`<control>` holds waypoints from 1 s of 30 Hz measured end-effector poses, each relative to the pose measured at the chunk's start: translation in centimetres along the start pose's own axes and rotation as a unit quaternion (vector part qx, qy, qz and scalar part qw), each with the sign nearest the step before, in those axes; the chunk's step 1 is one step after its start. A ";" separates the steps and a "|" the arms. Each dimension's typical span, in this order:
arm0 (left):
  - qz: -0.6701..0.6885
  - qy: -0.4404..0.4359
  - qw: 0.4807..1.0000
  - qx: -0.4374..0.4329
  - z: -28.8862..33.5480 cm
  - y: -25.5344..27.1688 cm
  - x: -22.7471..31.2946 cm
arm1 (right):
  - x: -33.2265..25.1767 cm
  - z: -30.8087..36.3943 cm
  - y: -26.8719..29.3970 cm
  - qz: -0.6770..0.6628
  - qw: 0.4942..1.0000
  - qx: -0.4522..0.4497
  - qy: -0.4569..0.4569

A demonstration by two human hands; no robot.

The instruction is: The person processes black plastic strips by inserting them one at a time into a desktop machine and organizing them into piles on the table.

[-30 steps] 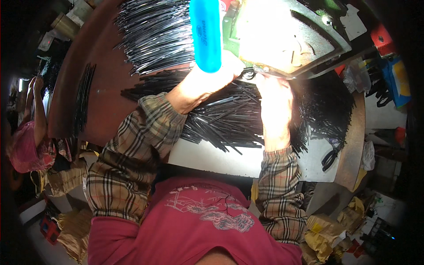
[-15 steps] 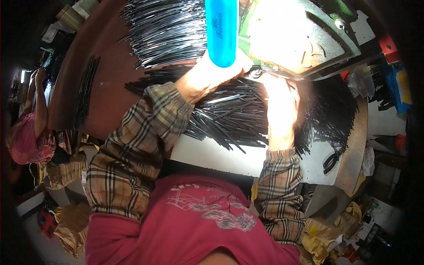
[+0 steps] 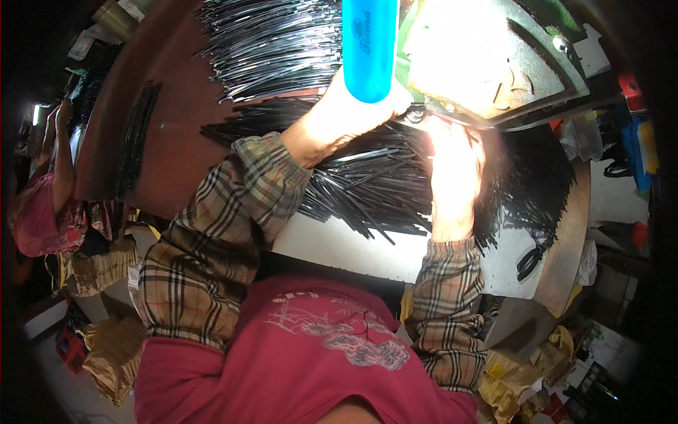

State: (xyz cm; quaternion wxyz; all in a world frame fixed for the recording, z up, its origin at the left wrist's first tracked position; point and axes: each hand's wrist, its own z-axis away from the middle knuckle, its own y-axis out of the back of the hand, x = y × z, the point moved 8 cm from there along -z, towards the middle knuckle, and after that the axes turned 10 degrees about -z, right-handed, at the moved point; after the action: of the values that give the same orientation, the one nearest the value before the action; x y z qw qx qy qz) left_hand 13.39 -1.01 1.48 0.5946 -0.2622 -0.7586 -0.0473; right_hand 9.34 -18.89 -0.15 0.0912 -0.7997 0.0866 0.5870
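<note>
My left hand point(image 3: 339, 120) is at the lower edge of a green and metal machine point(image 3: 544, 71), its fingers bent inward and partly hidden by a blue round-ended piece point(image 3: 369, 53). My right hand point(image 3: 455, 166) reaches up to the same spot, close to a small round metal part point(image 3: 415, 113). Both look closed, but strong glare washes out the fingertips, and whatever they pinch cannot be made out. Beneath them lies a loose heap of thin black rods point(image 3: 374, 180), on a white board point(image 3: 346, 244).
Shiny black rods point(image 3: 272, 49) lie in a neat layer at the far left. A smaller bundle point(image 3: 138, 141) rests on the reddish table point(image 3: 180, 148). Black-handled snips point(image 3: 531, 261) lie near the right edge. Another person's arm point(image 3: 63, 145) shows far left.
The machine, blue piece and far rods appear slightly further right and higher in the picture. My hands stay together at the machine's lower edge.
</note>
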 end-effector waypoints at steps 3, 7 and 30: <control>0.047 -0.087 0.993 -0.062 -0.2 -0.4 1.1 | 0.9 -0.1 0.1 -0.093 0.995 -0.008 -0.035; 0.032 -0.031 0.999 -0.019 -0.7 -0.3 -0.2 | 0.3 0.0 0.0 -0.001 1.000 -0.010 -0.011; -0.185 0.107 0.974 -0.072 -0.4 0.2 0.4 | 2.6 0.1 0.2 -0.219 0.972 -0.013 -0.079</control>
State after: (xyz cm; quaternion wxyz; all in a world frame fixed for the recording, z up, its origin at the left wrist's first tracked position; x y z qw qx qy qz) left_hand 13.76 -0.82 1.85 0.6332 -0.1527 -0.7204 -0.2384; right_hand 9.98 -19.15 -2.62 0.2132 -0.7514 -0.1060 0.6154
